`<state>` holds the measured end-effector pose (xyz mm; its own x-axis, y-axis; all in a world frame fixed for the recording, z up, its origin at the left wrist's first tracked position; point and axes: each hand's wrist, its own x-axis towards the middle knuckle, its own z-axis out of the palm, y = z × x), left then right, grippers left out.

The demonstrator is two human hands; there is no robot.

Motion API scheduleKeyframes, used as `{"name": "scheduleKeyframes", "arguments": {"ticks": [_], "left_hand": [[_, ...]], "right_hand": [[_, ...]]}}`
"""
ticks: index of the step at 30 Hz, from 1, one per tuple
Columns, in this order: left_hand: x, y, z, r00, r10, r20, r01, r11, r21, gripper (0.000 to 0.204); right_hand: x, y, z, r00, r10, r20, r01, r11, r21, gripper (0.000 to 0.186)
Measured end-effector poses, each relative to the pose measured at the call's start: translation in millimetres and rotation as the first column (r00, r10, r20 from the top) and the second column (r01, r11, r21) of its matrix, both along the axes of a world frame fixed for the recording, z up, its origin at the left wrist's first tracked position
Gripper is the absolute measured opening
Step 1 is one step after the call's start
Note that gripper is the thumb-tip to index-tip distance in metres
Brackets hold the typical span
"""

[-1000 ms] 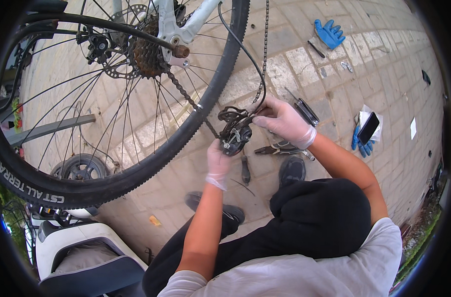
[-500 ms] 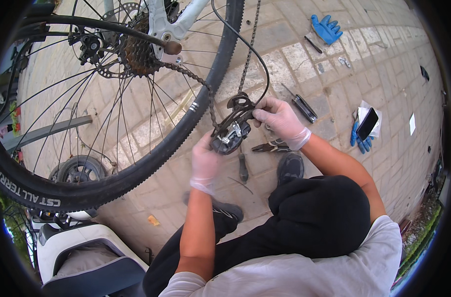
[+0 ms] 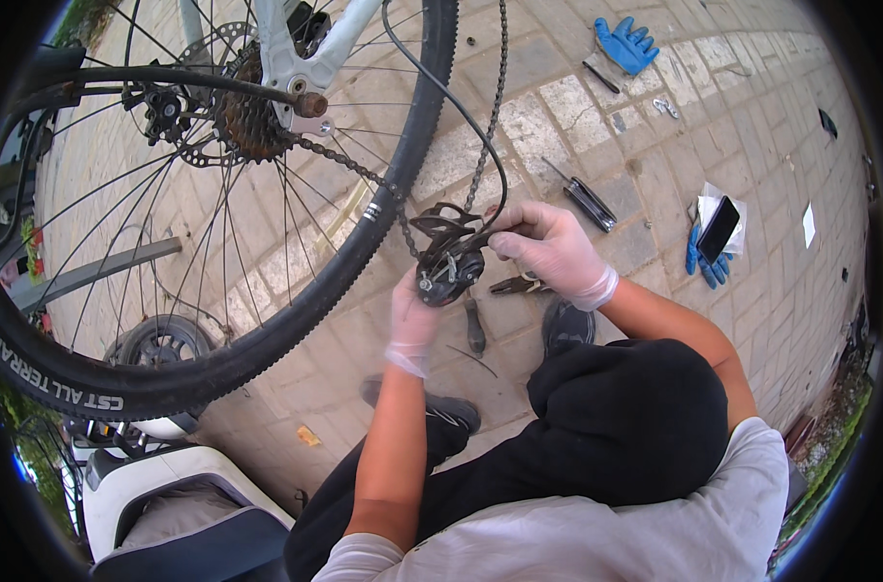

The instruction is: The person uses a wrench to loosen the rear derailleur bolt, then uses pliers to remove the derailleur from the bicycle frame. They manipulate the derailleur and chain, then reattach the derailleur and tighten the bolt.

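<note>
A black rear derailleur point(image 3: 449, 276) hangs off the bicycle beside the tyre, with the chain point(image 3: 483, 155) running through its cage. My left hand point(image 3: 413, 318), in a clear thin glove, is closed round the derailleur's lower body from the left. On the other side, my gloved right hand point(image 3: 555, 254) pinches thumb against forefinger at the end of the black cable point(image 3: 480, 129), close to the cage; the exact grip is partly hidden by the fingers. From the rusty cassette point(image 3: 247, 114) the chain slopes down to the derailleur.
The bicycle wheel point(image 3: 296, 339) fills the left. On the paving lie pliers point(image 3: 515, 285), a screwdriver point(image 3: 475, 327), a folding multi-tool point(image 3: 591, 204), blue gloves point(image 3: 627, 45) and a phone point(image 3: 719, 228). A white scooter-like body point(image 3: 160, 475) stands at lower left.
The derailleur has turned in my hands, its cage swinging leftward and lower. My right fingers have shifted slightly downward relative to it. The whole view has moved a little.
</note>
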<state>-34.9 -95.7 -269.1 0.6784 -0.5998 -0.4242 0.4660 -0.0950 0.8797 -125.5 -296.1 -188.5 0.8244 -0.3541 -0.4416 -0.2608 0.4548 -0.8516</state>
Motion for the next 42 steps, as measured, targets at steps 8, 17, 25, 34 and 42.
{"name": "scheduleKeyframes", "arguments": {"ticks": [8, 17, 25, 34, 42], "left_hand": [[-11.3, 2.0, 9.5, 0.999, 0.041, -0.015, -0.041, 0.999, 0.018, 0.023], [-8.0, 3.7, 1.3, 0.995, -0.096, -0.021, 0.097, 0.992, 0.080, 0.030], [20.2, 4.6, 57.6, 0.766, 0.089, 0.636, -0.337, 0.899, 0.281, 0.027], [-35.4, -40.0, 70.7, 0.354, -0.256, 0.900, -0.313, 0.874, 0.372, 0.049], [-23.9, -24.5, 65.3, 0.321, -0.287, 0.903, -0.333, 0.858, 0.391, 0.045]], "right_hand": [[25.6, -26.2, 26.4, 0.973, 0.231, -0.002, -0.221, 0.932, -0.288, 0.024], [25.3, -21.4, 27.3, 0.987, 0.159, 0.030, -0.149, 0.965, -0.216, 0.024], [23.3, -28.4, 26.4, 0.999, 0.043, -0.011, -0.045, 0.975, -0.217, 0.026], [24.8, -22.5, 41.7, 0.996, 0.089, 0.018, -0.083, 0.969, -0.232, 0.028], [38.7, -13.5, 41.2, 0.985, 0.173, 0.007, -0.163, 0.944, -0.286, 0.032]]}}
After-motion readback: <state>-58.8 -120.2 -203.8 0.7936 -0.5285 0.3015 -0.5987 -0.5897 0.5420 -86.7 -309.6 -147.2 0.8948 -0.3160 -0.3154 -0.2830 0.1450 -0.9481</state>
